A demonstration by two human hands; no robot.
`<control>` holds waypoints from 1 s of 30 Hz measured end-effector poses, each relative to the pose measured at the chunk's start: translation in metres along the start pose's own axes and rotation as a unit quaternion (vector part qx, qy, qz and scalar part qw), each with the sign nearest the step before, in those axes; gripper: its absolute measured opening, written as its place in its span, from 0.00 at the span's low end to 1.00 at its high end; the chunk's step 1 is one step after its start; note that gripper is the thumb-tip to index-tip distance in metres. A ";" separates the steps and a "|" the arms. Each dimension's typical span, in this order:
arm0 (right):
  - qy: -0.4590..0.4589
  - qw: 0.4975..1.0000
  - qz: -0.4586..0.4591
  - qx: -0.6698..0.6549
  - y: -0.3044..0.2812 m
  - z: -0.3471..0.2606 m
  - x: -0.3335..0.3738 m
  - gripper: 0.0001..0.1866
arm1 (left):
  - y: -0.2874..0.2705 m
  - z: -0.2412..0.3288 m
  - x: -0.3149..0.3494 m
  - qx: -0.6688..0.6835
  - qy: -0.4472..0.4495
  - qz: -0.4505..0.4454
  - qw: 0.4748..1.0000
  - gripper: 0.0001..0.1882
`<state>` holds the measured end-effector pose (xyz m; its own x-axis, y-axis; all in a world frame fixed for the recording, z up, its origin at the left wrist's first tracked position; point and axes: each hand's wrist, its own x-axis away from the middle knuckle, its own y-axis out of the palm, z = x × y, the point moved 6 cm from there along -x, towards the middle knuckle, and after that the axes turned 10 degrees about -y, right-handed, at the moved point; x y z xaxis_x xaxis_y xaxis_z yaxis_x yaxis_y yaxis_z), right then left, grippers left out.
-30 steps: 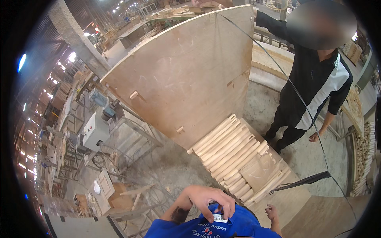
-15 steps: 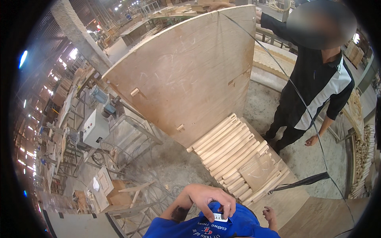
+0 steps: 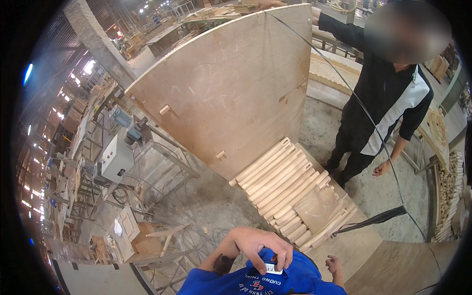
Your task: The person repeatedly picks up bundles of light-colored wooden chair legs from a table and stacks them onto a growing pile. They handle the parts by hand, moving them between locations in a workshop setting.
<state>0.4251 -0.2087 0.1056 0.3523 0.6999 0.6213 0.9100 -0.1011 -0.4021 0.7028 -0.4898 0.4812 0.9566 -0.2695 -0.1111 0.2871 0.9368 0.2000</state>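
My left hand [image 3: 265, 250] is bent in at my chest, its fingers closed round a small white rectangular tag [image 3: 273, 268] against my blue shirt. My right hand [image 3: 334, 264] hangs low at my right side, fingers loosely apart, with nothing seen in it. In front of me several pale turned wooden rods [image 3: 275, 179] lie side by side in a stack on a board. A flat wooden piece [image 3: 314, 206] rests among them. Behind the rods stands a large upright plywood panel [image 3: 231, 88] with small blocks on its face.
A person in black and white [image 3: 388, 108] stands at the right, one arm reaching to the panel's top edge. A dark strap [image 3: 371, 223] and a thin cord [image 3: 361, 101] cross on the right. Machinery with a grey control box [image 3: 117, 158] and metal frames stands left; cables lie on the floor.
The view has shifted slightly, so the panel and rods sit a little further left. The other person's head and body have moved a little. My hands keep their places.
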 end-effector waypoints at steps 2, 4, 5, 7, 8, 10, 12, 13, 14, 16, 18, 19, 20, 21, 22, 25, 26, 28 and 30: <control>0.001 1.000 0.002 -0.007 0.000 0.003 0.003 0.24 | 0.002 0.000 -0.002 0.000 -0.001 -0.001 1.000 0.17; -0.001 1.000 0.020 -0.015 -0.003 0.007 0.005 0.23 | 0.004 0.001 -0.004 -0.003 0.001 -0.005 1.000 0.17; -0.002 0.999 0.032 -0.022 -0.003 0.008 0.006 0.23 | 0.005 0.000 -0.006 -0.003 0.000 -0.006 1.000 0.17; -0.002 0.998 0.047 -0.034 -0.003 0.011 0.010 0.22 | 0.007 -0.001 -0.010 -0.002 0.000 -0.008 1.000 0.17; -0.002 0.998 0.049 -0.042 -0.003 0.010 0.010 0.22 | 0.008 -0.001 -0.012 -0.004 0.000 -0.010 1.000 0.17; -0.006 0.998 0.051 -0.047 -0.005 0.010 0.011 0.23 | 0.010 0.000 -0.017 -0.008 0.001 -0.014 1.000 0.17; -0.010 0.998 0.052 -0.042 -0.007 0.014 0.016 0.23 | 0.013 0.000 -0.022 -0.008 0.004 -0.023 1.000 0.17; -0.014 0.997 0.054 -0.046 -0.007 0.016 0.018 0.23 | 0.014 0.000 -0.024 -0.008 0.005 -0.027 1.000 0.17; -0.019 0.997 0.056 -0.051 -0.008 0.017 0.018 0.22 | 0.015 0.000 -0.026 -0.010 0.010 -0.030 0.999 0.17; -0.020 0.996 0.061 -0.059 -0.008 0.022 0.024 0.22 | 0.018 0.002 -0.029 -0.014 0.019 -0.035 0.999 0.18; -0.012 0.996 0.060 -0.068 -0.003 0.023 0.029 0.23 | 0.018 0.009 -0.033 -0.037 0.041 -0.004 0.998 0.20; -0.009 0.996 0.055 -0.071 0.002 0.024 0.032 0.23 | 0.018 0.015 -0.035 -0.047 0.050 0.011 0.998 0.20; -0.005 0.996 0.055 -0.072 0.005 0.026 0.034 0.23 | 0.017 0.025 -0.038 -0.053 0.087 0.018 0.995 0.21; 0.000 0.996 0.053 -0.076 0.010 0.029 0.037 0.23 | 0.015 0.037 -0.043 -0.058 0.120 0.024 0.991 0.21; -0.003 0.995 0.055 -0.083 0.016 0.030 0.039 0.23 | 0.013 0.051 -0.051 -0.062 0.151 0.029 0.986 0.21; -0.007 0.995 0.072 -0.073 0.016 0.041 0.040 0.23 | 0.022 0.103 -0.091 -0.026 0.258 -0.040 0.965 0.21; -0.006 0.995 0.091 -0.049 0.005 0.050 0.040 0.23 | 0.031 0.123 -0.105 -0.015 0.301 -0.086 0.950 0.21; -0.020 0.996 0.063 0.055 0.004 0.053 0.039 0.25 | 0.040 0.135 -0.128 0.007 0.330 -0.087 0.940 0.16; -0.041 0.996 0.082 0.017 0.024 0.044 0.037 0.25 | 0.047 0.133 -0.137 0.027 0.318 -0.015 0.948 0.17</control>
<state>0.4501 -0.1538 0.0895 0.4761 0.7309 0.4890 0.8329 -0.1964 -0.5174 0.5920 -0.4381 0.6355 0.7299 -0.0900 -0.6776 0.3317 0.9133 0.2361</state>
